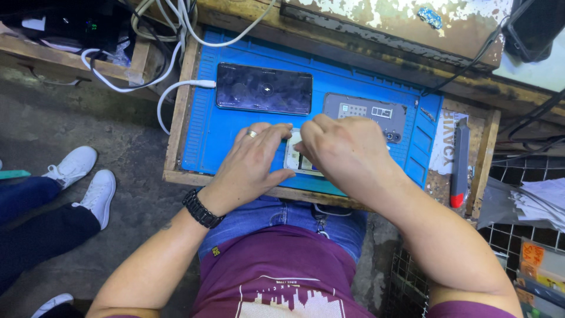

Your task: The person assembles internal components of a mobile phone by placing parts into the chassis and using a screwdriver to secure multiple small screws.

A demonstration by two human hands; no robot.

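opened phone body [292, 159] sits directly under both our hands, near the front edge of the blue work mat [203, 144]; only a pale sliver with dark parts shows between the fingers. its long axis we cannot tell, most of it is covered. left hand [254, 160] lies flat over its left side, fingers curled down onto it, ring visible. right hand [347, 154] is bent over the right side, fingertips pressing or pinching at the piece; whether it grips a tool we cannot tell. both hands touch it, neither clearly nearer. just beyond, on the same mat, a grey phone back cover [366, 115] lies to the right and a dark phone [264, 89] on a white cable [170, 91] to the left. mat rests on a worn wooden bench [176, 126]. concrete floor [70, 123] left, another person's white shoes [88, 179] there.
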